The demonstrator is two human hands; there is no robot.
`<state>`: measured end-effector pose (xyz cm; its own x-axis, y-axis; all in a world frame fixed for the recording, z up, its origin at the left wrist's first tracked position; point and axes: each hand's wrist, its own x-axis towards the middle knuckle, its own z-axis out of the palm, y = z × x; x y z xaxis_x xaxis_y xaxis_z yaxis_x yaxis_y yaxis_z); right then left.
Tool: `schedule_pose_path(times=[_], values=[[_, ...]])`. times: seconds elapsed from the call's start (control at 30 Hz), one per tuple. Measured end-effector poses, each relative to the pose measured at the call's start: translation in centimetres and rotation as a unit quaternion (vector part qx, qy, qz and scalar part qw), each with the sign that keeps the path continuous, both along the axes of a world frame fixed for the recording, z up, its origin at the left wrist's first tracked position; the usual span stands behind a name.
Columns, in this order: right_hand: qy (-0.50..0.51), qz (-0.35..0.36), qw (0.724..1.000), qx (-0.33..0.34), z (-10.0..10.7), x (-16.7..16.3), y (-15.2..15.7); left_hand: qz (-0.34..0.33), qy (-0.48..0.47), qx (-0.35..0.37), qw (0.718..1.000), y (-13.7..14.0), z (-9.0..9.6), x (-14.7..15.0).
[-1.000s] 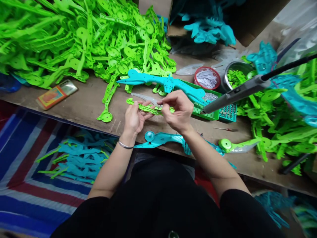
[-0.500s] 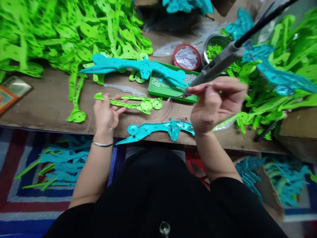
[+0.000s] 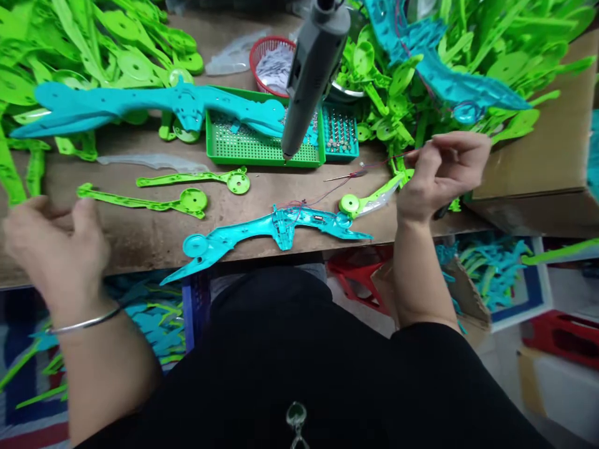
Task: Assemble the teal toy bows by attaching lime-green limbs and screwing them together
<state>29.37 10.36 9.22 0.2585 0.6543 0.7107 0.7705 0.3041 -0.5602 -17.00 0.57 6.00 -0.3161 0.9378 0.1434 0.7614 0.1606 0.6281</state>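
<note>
Turquoise frame [image 3: 283, 227] between hands [image 3: 442, 174], wire [image 3: 389, 161] in right

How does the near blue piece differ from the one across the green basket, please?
The near blue piece shows its hollow inner side, with thin wires; the far blue piece shows a smoother face. The near one lies along the table edge; the far one lies partly over the green basket. Both are bow-shaped.
</note>
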Motion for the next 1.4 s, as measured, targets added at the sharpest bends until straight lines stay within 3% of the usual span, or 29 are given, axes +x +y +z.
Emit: schedule_pose_path(times=[0.07, 0.1, 0.13, 0.23, 0.3, 0.4, 0.5, 0.67, 0.73, 0.83, 0.9, 1.0, 1.1, 1.27, 1.4], values=[[-0.011, 0.014, 0.998, -0.058, -1.2, 1.6, 0.3, 0.099, 0.061, 0.033, 0.993, -0.8, 1.1, 2.8], [-0.017, 0.023, 0.996, -0.079, -1.7, 2.2, 0.3, 0.095, 0.05, 0.033, 0.994, -1.0, 1.4, 4.6], [-0.022, 0.035, 0.995, -0.095, -2.0, 2.6, 0.4, 0.058, 0.039, 0.061, 0.996, -1.1, 1.4, 6.7], [-0.041, 0.071, 0.99, -0.115, -2.2, 3.0, 0.3, -0.164, -0.013, 0.058, 0.985, -0.8, 0.0, 12.8], [-0.052, 0.071, 0.99, -0.11, -1.7, 2.8, 0.2, -0.215, -0.015, 0.049, 0.975, -0.3, -1.4, 15.8], [-0.077, 0.075, 0.986, -0.125, -0.8, 2.3, -0.3, -0.224, 0.008, 0.012, 0.975, 0.7, -3.1, 18.3], [-0.114, 0.13, 0.964, -0.204, -0.2, 2.1, -1.2, -0.203, 0.013, -0.006, 0.979, 1.7, -3.9, 18.9], [-0.146, 0.214, 0.921, -0.291, 0.0, 2.6, -2.3, -0.139, -0.111, -0.025, 0.984, 2.6, -4.0, 18.8], [-0.177, 0.267, 0.891, -0.32, -0.2, 2.5, -2.5, -0.133, -0.129, -0.036, 0.982, 2.7, -3.9, 18.8], [-0.244, 0.358, 0.824, -0.364, -1.3, 1.8, -2.5, -0.143, -0.103, -0.046, 0.983, 2.7, -4.0, 18.9], [-0.269, 0.387, 0.798, -0.375, -2.3, 1.3, -2.5, -0.142, -0.079, -0.042, 0.986, 2.6, -4.2, 19.0], [-0.204, 0.395, 0.82, -0.36, -3.3, 1.6, -2.2, -0.144, -0.06, -0.025, 0.987, 2.6, -4.5, 19.0], [-0.136, 0.388, 0.844, -0.344, -2.9, 3.5, -2.1, -0.151, -0.051, -0.012, 0.987, 2.7, -4.7, 18.8], [-0.287, 0.342, 0.791, -0.418, -2.2, 6.2, -2.6, -0.151, -0.057, -0.008, 0.987, 2.8, -4.6, 18.3], [-0.29, 0.355, 0.801, -0.385, -2.1, 6.2, -2.4, -0.176, -0.058, -0.004, 0.983, 3.1, -4.6, 17.6]])
